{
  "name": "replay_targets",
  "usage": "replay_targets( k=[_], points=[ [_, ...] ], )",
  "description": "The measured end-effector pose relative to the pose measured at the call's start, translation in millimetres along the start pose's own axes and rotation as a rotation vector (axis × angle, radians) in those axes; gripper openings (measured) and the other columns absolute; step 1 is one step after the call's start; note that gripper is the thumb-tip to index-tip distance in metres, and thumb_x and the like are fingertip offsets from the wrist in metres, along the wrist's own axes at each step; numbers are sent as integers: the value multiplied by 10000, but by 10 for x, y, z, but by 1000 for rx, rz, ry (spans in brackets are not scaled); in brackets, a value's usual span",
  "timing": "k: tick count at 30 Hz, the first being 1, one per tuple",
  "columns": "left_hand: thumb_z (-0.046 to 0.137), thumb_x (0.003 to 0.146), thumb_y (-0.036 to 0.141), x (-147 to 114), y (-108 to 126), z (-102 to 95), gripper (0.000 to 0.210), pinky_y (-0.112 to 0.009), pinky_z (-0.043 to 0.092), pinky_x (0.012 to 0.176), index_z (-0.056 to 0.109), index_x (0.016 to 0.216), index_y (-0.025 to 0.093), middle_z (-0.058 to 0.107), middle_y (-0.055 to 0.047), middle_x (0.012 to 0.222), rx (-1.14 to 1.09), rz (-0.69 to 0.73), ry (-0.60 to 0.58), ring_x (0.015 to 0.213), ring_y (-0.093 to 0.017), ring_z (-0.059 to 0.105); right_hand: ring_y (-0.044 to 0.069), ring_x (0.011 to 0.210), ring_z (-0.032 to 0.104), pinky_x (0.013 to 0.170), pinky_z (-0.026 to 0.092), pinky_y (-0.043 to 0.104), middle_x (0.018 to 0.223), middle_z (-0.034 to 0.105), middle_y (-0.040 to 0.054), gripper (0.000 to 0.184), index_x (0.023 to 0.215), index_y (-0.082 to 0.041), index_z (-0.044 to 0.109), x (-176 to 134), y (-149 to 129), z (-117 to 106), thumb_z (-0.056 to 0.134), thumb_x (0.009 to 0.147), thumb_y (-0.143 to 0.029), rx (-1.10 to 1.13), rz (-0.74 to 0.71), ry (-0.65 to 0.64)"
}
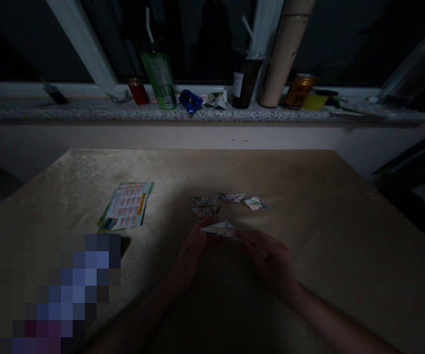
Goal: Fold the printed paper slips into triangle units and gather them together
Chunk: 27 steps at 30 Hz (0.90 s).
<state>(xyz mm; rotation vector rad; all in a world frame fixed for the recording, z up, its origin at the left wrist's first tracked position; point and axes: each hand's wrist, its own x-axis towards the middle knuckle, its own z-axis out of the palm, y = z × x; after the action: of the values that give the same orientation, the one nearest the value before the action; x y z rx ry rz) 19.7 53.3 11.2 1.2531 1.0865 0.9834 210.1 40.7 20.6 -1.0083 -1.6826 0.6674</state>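
Folded paper (pixel 220 229), printed in colour and creased to a flat triangular shape, sits low over the middle of the surface (pixel 308 196), held between both hands. Going by size, the surface comes first: a wide, pale brown board lit dimly at its centre. Behind it runs a speckled windowsill (pixel 87 112) carrying a green bottle (pixel 160 78), a dark cup (pixel 245 81) with a straw, a tall cardboard tube (pixel 284 54) and an orange can (pixel 298 90). On the surface to the left lies a stack of printed leaflets (pixel 127 205). The left hand (pixel 190 255) pinches the folded paper's left edge, its grip narrow on the sheet; the right hand (pixel 271 260) closes on the right edge likewise. Just beyond lie four small folded pieces (pixel 230 202), close together.
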Motion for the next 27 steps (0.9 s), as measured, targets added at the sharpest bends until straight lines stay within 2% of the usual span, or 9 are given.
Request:
replay_targets(
  k=[3,5,11,16,18,21,23,25,27],
  points=[
    [295,885,633,5,-27,-19,597,-362,494,810,659,956,166,706,-104,921,-13,-49,-124,842,-240,657,199,879,681,753,561,329,987,722,68,263,1087,-251,668,-5,9,10,552,865,-173,-18,-12,-67],
    [294,883,628,3,-38,-30,602,-352,503,750,670,813,162,701,-90,778,-24,-55,-183,728,-227,651,198,887,681,760,559,328,997,719,70,277,1107,-257,659,-7,13,16,538,870,-179,-20,-16,-109],
    [397,865,554,-56,40,-9,510,-273,460,691,565,538,201,616,-16,588,99,-101,-112,616,-172,582,194,922,670,787,541,327,1029,710,61,303,1155,-287,633,-14,-20,35,506,893,-203,65,28,-223],
    [375,878,510,-85,138,84,479,-219,398,560,522,536,208,470,37,474,183,-202,-157,488,-127,468,185,924,657,810,517,319,1010,703,45,294,1131,-286,641,-23,-53,54,498,891,-193,161,89,-246],
    [369,878,509,-81,149,104,470,-217,383,546,510,545,208,444,41,469,180,-219,-154,471,-123,440,181,882,654,777,514,301,971,697,43,298,1148,-273,619,-24,-49,67,537,866,-217,212,190,-189],
    [383,871,504,-73,150,109,465,-218,382,557,502,535,206,442,41,476,152,-224,-170,475,-120,434,144,685,623,616,497,245,851,664,22,272,1103,-244,590,-26,-8,111,565,846,-329,409,466,-40],
    [391,865,511,-75,150,105,462,-215,372,546,509,539,205,441,41,480,156,-225,-184,480,-120,433,109,513,538,486,428,209,636,585,-18,228,831,-202,596,-33,32,151,517,862,-414,594,632,-16],
    [387,862,527,-80,146,102,476,-215,366,541,503,530,205,435,41,482,178,-214,-200,480,-120,425,92,414,456,412,353,199,491,507,-28,397,661,-175,550,-46,58,185,434,888,-480,726,789,-158],
    [394,856,543,-87,135,101,489,-216,372,556,486,514,205,434,42,486,195,-198,-195,484,-118,423,88,378,412,365,301,196,466,500,-19,460,650,-160,563,-60,55,203,392,887,-515,868,902,-339]
  ],
)
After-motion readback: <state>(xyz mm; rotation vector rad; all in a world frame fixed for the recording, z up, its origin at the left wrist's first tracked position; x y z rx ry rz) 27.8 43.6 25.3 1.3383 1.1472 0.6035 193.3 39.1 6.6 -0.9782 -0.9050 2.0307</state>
